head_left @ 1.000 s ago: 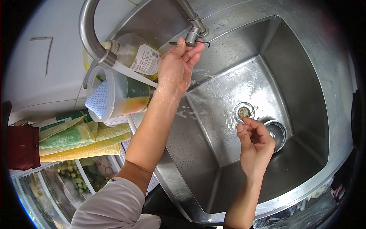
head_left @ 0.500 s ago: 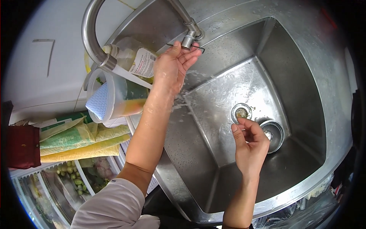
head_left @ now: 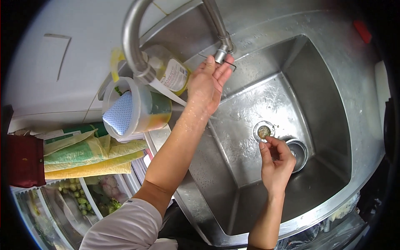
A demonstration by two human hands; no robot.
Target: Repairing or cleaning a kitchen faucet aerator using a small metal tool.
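My left hand reaches up to the tap's handle, with the thumb on one side and the fingers on the other. A stream of water from the curved steel spout runs down onto my wet left wrist. My right hand hovers over the steel sink, fingers curled and thumb close to the index fingertip. Whatever the fingertips may hold is too small to name. Just beyond them is the drain, with brownish scraps in it. A round metal strainer cup sits partly behind this hand.
Left of the sink stand a plastic tub with a blue dotted cloth and a labelled clear bottle. Lower left are yellow-green bags and a divided bin of vegetables. A red object lies at the far right.
The view has shifted slightly. Both hands keep about the same places at the handle and near the drain. Splashing beside my left wrist shows less, and loose bits beside the drain no longer show.
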